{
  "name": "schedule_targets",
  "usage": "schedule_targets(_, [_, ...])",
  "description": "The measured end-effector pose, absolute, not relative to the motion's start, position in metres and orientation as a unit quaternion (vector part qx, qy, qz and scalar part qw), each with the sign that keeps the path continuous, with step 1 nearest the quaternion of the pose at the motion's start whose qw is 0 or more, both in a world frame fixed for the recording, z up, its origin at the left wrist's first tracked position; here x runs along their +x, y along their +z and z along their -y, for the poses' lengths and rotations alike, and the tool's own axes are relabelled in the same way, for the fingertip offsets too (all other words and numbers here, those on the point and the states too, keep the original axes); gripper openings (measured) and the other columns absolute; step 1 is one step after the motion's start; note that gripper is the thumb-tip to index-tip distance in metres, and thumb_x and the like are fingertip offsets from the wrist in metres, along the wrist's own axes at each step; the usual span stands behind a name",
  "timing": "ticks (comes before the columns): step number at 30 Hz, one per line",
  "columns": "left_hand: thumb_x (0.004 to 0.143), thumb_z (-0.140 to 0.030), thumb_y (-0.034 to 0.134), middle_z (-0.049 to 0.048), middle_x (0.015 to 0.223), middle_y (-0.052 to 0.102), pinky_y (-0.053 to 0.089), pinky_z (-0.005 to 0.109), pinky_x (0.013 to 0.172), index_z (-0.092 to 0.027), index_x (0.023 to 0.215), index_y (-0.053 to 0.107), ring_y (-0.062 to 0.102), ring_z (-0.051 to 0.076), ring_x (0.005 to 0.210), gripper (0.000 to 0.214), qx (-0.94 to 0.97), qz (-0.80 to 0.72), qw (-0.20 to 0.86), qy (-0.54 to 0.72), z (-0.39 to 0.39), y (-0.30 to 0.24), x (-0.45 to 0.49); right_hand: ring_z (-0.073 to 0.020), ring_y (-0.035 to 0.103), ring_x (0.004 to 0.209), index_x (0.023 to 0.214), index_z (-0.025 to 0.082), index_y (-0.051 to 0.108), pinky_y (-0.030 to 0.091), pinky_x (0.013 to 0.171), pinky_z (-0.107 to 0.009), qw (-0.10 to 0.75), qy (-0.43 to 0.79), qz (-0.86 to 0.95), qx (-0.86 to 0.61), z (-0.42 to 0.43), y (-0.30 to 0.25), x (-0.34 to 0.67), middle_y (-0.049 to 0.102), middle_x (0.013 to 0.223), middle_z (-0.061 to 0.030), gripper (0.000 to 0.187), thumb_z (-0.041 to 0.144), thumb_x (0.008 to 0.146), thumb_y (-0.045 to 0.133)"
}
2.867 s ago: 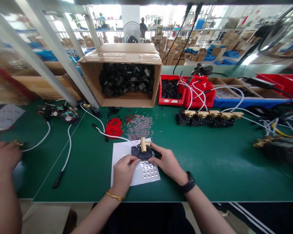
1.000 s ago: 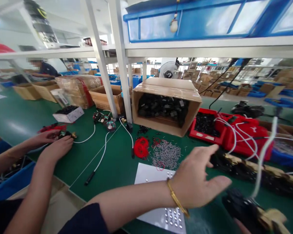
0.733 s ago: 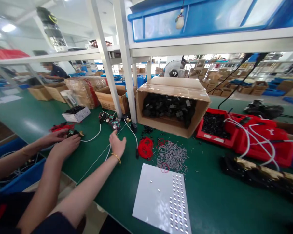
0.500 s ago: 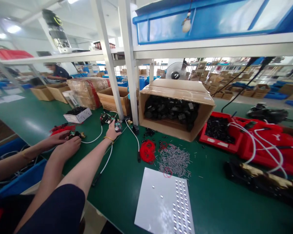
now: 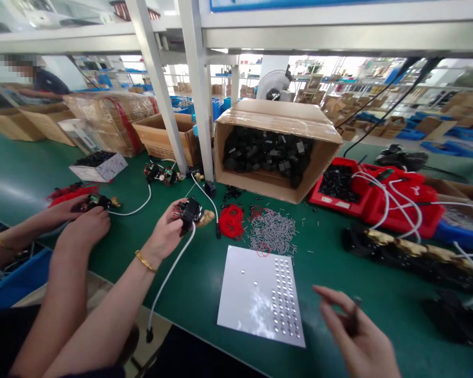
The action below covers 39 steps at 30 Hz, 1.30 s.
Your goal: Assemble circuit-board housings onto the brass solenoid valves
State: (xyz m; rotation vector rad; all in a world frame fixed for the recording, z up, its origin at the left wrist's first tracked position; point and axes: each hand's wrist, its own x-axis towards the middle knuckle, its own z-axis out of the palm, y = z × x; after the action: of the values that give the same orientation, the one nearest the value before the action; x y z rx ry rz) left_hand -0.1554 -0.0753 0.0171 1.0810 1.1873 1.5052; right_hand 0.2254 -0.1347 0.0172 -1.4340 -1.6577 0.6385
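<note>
2 hands over green bench (image 5: 339, 273) | white sheet (image 5: 252, 294) | carton (image 5: 276, 118) behind

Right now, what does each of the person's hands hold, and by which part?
The left hand grips a black valve part by its body, white cable hanging. The right hand pinches a thin dark tool.

Left hand (image 5: 166, 234): your wrist carries a thin gold bangle (image 5: 145, 261).
Left arm: bare from the bangle up to your elbow.
Right hand (image 5: 360, 336): bare, no ring showing; your wrist lies out of frame.
</note>
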Motion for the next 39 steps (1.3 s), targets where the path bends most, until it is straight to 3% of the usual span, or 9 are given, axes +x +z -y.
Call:
schedule_targets(6, [0.059, -0.044, 0.078, 0.0110, 0.111, 0.060, 0.042, 0.033, 0.089, -0.016, 0.126, 0.045, 0.058, 0.024, 0.099, 0.080, 0.349, -0.229, 0.796, 0.438, 0.128, 0.019, -0.065, -0.0254, 0.052, 0.110, 0.121, 0.022, 0.054, 0.042, 0.094, -0.038, 0.324, 0.436, 0.754, -0.369, 0.104, 0.048, 0.146, 0.057, 0.120, -0.0086, 0.053, 0.040, 0.073, 0.069])
schedule_targets(10, [0.060, -0.045, 0.077, 0.0113, 0.105, 0.063, 0.042, 0.029, 0.087, -0.012, 0.113, 0.056, 0.058, 0.023, 0.100, 0.066, 0.325, -0.188, 0.863, 0.337, 0.131, 0.009, -0.036, -0.0220, 0.057, 0.099, 0.121, 0.024, 0.054, 0.043, 0.088, -0.033, 0.247, 0.505, 0.782, -0.270, 0.112, 0.056, 0.150, 0.062, 0.109, -0.0041, 0.067, 0.039, 0.061, 0.080])
schedule_targets(13, [0.070, -0.051, 0.068, 0.0119, 0.104, 0.063, 0.044, 0.031, 0.084, -0.012, 0.113, 0.055, 0.059, 0.023, 0.097, 0.060, 0.328, -0.263, 0.866, 0.270, 0.126, 0.012, -0.035, -0.0197, 0.057, 0.087, 0.111, 0.024, 0.060, 0.045, 0.077, -0.030, 0.253, 0.466, 0.779, -0.334, 0.131, 0.048, 0.161, 0.062, 0.096, -0.0009, 0.059, 0.030, 0.056, 0.083])
schedule_targets(16, [0.083, -0.060, 0.042, 0.0130, 0.103, 0.062, 0.049, 0.035, 0.072, -0.017, 0.127, 0.041, 0.060, 0.025, 0.092, 0.062, 0.396, -0.378, 0.799, 0.247, 0.129, 0.022, -0.036, -0.0197, 0.057, 0.080, 0.095, 0.020, 0.062, 0.045, 0.072, -0.031, 0.282, 0.393, 0.730, -0.483, 0.144, 0.032, 0.166, 0.061, 0.088, -0.0013, 0.042, 0.026, 0.058, 0.079])
schedule_targets(21, [0.069, -0.029, 0.070, 0.0091, 0.138, 0.037, 0.033, 0.048, 0.103, -0.029, 0.138, 0.025, 0.039, 0.030, 0.123, 0.082, 0.694, -0.519, 0.374, 0.330, 0.159, 0.007, -0.006, -0.0226, 0.057, 0.082, 0.096, 0.018, 0.059, 0.045, 0.074, -0.034, 0.325, 0.279, 0.641, -0.636, 0.147, 0.011, 0.153, 0.060, 0.091, -0.0047, 0.041, 0.031, 0.061, 0.075])
schedule_targets(25, [0.081, -0.015, 0.050, 0.0143, 0.132, 0.041, 0.029, 0.050, 0.104, -0.020, 0.136, 0.027, 0.037, 0.028, 0.125, 0.059, 0.679, -0.595, 0.149, 0.403, 0.168, -0.030, 0.024, -0.0245, 0.058, 0.088, 0.103, 0.019, 0.058, 0.045, 0.081, -0.037, 0.322, 0.282, 0.636, -0.642, 0.151, 0.011, 0.138, 0.060, 0.096, -0.0068, 0.041, 0.029, 0.065, 0.071])
schedule_targets(30, [0.067, -0.030, 0.072, 0.0116, 0.130, 0.043, 0.032, 0.045, 0.104, -0.020, 0.125, 0.039, 0.041, 0.028, 0.121, 0.067, 0.626, -0.579, 0.272, 0.446, 0.158, -0.039, 0.015, -0.0203, 0.059, 0.079, 0.102, 0.018, 0.062, 0.047, 0.075, -0.033, 0.404, 0.439, 0.597, -0.536, 0.152, 0.008, 0.170, 0.064, 0.087, -0.0059, 0.030, 0.040, 0.083, 0.054])
schedule_targets(34, [0.068, -0.034, 0.073, 0.0091, 0.139, 0.035, 0.023, 0.046, 0.108, -0.025, 0.128, 0.037, 0.031, 0.030, 0.129, 0.070, 0.607, -0.587, 0.339, 0.414, 0.158, -0.026, 0.000, -0.0134, 0.052, 0.055, 0.089, 0.015, 0.063, 0.042, 0.051, -0.025, 0.544, 0.472, 0.426, -0.548, 0.153, -0.011, 0.210, 0.058, 0.064, -0.0030, 0.055, 0.055, 0.093, 0.025])
schedule_targets(39, [0.073, -0.040, 0.067, 0.0125, 0.129, 0.042, 0.023, 0.052, 0.105, -0.023, 0.131, 0.031, 0.037, 0.033, 0.122, 0.070, 0.604, -0.632, 0.289, 0.390, 0.157, -0.026, 0.013, -0.0076, 0.034, 0.037, 0.074, 0.017, 0.057, 0.025, 0.034, -0.019, 0.563, 0.493, 0.361, -0.557, 0.153, -0.028, 0.210, 0.045, 0.047, 0.0040, 0.052, 0.059, 0.090, 0.031])
